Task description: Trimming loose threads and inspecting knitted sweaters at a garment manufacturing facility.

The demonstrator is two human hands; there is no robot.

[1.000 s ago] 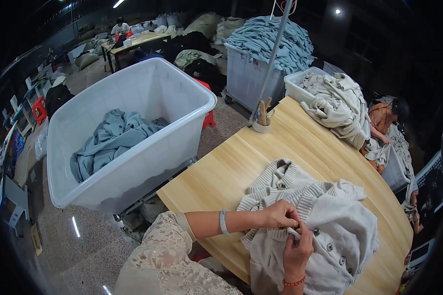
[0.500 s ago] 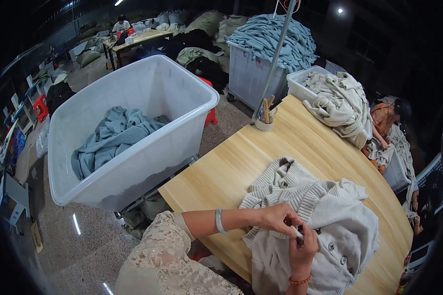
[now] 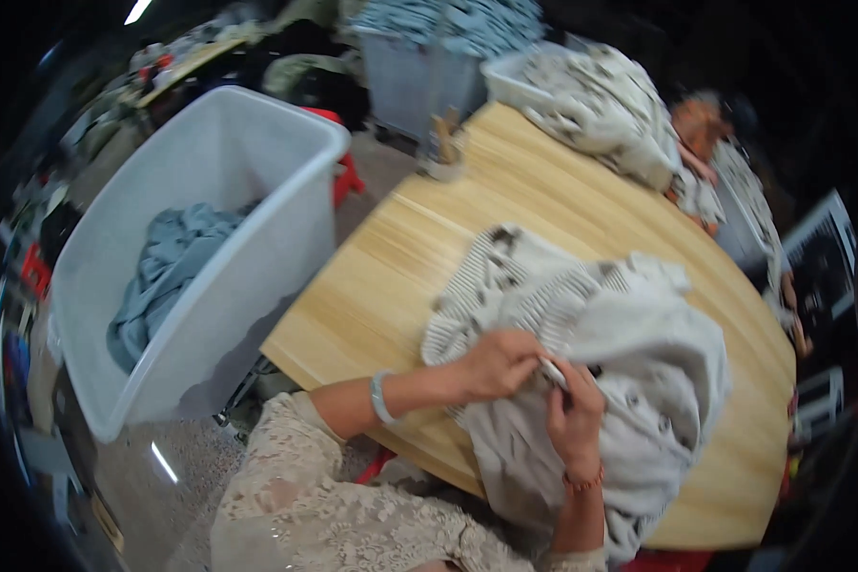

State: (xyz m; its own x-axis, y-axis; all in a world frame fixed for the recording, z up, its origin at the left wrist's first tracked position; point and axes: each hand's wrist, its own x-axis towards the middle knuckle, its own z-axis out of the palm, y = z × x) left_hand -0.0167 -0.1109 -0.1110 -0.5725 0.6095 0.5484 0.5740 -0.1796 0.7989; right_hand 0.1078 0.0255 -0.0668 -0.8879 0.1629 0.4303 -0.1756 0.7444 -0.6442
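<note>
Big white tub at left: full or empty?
Partly filled: the tub holds a loose heap of blue-grey cloth, with bare inner wall showing above it.

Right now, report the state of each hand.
Left hand: closed, pinching the pale knit garment.
Right hand: closed, pinching the same garment close beside the left hand.

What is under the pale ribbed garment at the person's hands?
The wooden table shows around the pale garment; the cloth covers whatever is directly beneath, including part of the table's near edge.
</note>
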